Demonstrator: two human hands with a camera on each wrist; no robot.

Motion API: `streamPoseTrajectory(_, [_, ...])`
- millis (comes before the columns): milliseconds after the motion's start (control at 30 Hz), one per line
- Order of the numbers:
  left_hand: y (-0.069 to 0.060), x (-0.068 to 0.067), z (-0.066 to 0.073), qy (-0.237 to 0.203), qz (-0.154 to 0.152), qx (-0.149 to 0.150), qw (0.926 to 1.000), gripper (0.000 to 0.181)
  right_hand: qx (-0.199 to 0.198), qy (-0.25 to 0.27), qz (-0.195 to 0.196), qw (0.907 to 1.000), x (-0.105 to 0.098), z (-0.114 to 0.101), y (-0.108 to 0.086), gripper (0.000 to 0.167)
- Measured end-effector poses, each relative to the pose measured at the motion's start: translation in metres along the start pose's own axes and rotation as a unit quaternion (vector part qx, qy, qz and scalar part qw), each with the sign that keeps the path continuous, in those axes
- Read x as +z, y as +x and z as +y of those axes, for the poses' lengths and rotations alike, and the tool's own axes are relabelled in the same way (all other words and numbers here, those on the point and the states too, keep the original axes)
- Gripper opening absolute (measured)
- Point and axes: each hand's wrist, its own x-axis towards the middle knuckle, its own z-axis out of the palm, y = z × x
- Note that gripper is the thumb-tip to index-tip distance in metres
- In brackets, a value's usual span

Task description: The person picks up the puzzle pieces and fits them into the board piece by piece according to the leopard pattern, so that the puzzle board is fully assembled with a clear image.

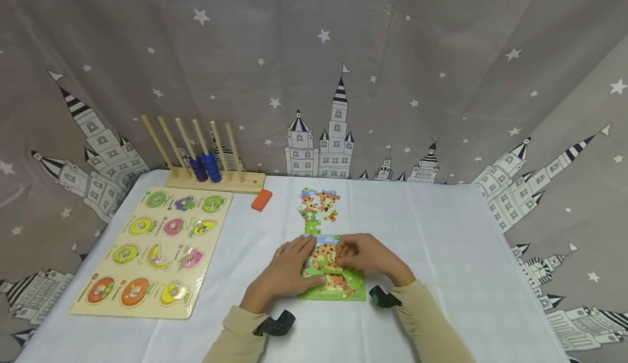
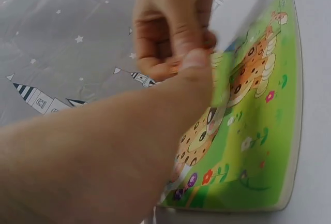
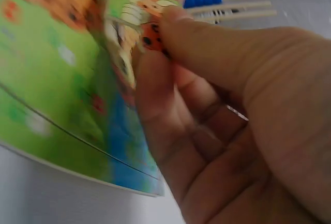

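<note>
A cartoon leopard jigsaw board (image 1: 355,289) lies on the white cloth in front of me. My left hand (image 1: 287,267) rests on its left edge, fingers extended and thumb over the lower left part. Above the board's middle, my right hand (image 1: 368,253) pinches a jigsaw piece (image 3: 135,2) between thumb and index finger. In the right wrist view this piece is green with pale paws and spotted orange fur. Part of it is hidden by the fingertips. Several loose jigsaw pieces (image 1: 312,225), some with leopard face parts, lie just beyond the board.
At left lies a wooden fruit peg puzzle (image 1: 164,232). Behind it stands a peg rack (image 1: 250,182) with purple and blue rings (image 1: 211,168) on two of its rods. An orange block (image 1: 261,200) sits beside the rack. A grey castle-print curtain (image 1: 392,41) hangs behind the table.
</note>
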Motion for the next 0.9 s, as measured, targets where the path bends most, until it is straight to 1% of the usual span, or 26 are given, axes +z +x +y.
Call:
streamPoseTrajectory(100, [0.0,0.001,0.0,0.0,0.008,-0.002,1.0,0.089,0.012,-0.008,-0.018,0.9997,0.012,-0.001,-0.009,0.01])
streamPoseTrajectory(233, [0.0,0.002,0.001,0.005,0.016,0.002,0.9998,0.089,0.028,-0.031,-0.021,0.9989,0.021,-0.002,-0.016,0.01])
streamPoseTrajectory(400, [0.001,0.007,0.001,0.02,0.022,0.004,0.9995,0.096,0.012,-0.057,-0.009,0.9983,0.025,-0.008,-0.02,0.011])
streamPoseTrajectory(533, [0.001,0.01,0.0,0.031,0.02,0.0,0.9993,0.099,0.001,-0.07,-0.004,0.9976,0.027,-0.008,-0.021,0.012])
streamPoseTrajectory(733, [0.0,0.009,0.001,0.034,0.031,0.01,0.9989,0.099,-0.003,-0.08,0.012,0.9967,0.029,-0.007,-0.021,0.011])
streamPoseTrajectory(900, [0.0,0.01,0.001,0.035,0.03,0.01,0.9989,0.1,0.001,-0.088,0.015,0.996,0.032,-0.007,-0.022,0.011])
